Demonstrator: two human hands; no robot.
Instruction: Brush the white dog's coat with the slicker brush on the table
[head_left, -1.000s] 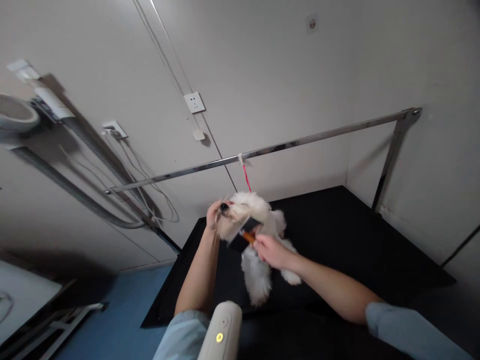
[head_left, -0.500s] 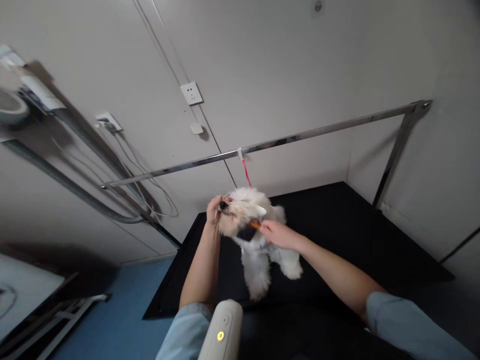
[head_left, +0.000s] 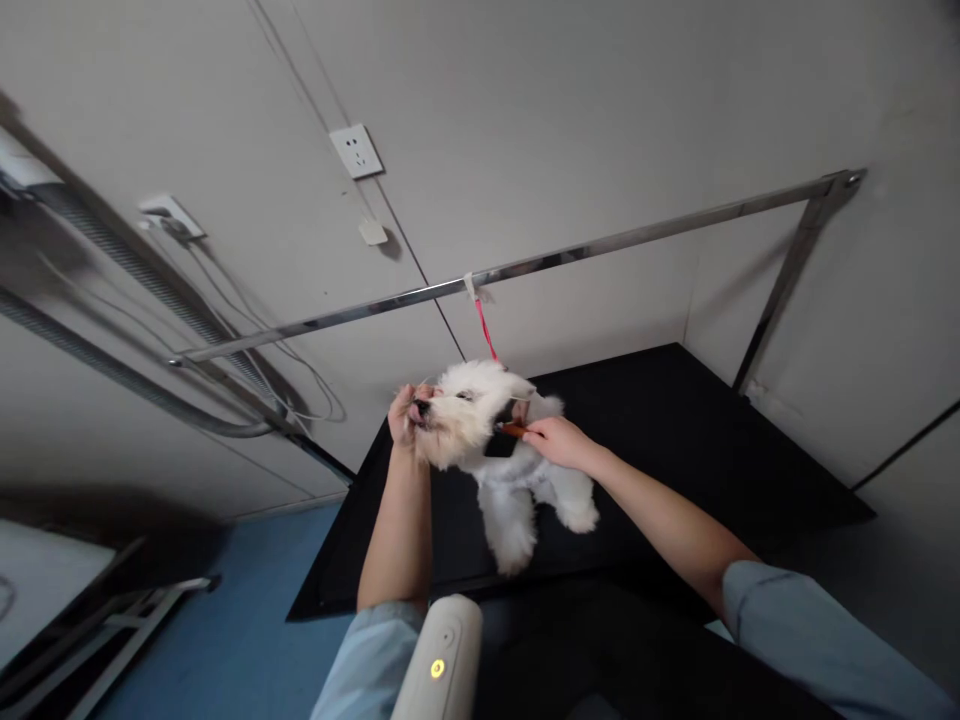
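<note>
A fluffy white dog stands on the black grooming table, its head raised and turned to the left. My left hand is wrapped around the front of its muzzle, near the black nose. Closed around the orange-brown handle of a grooming brush is my right hand, beside the dog's cheek and neck. The brush's head is hard to make out against the fur and a dark patch below the jaw. A red lead runs from the dog up to a metal bar.
The metal bar spans the table in front of the wall. Grey hoses and cables hang at the left, below a wall socket. A pale device with a yellow light juts up at the bottom. A white-topped stand is lower left.
The dog's muzzle and my left hand have shifted slightly left and up. My right hand has moved a little up with the brush. The whole view has shifted somewhat.
</note>
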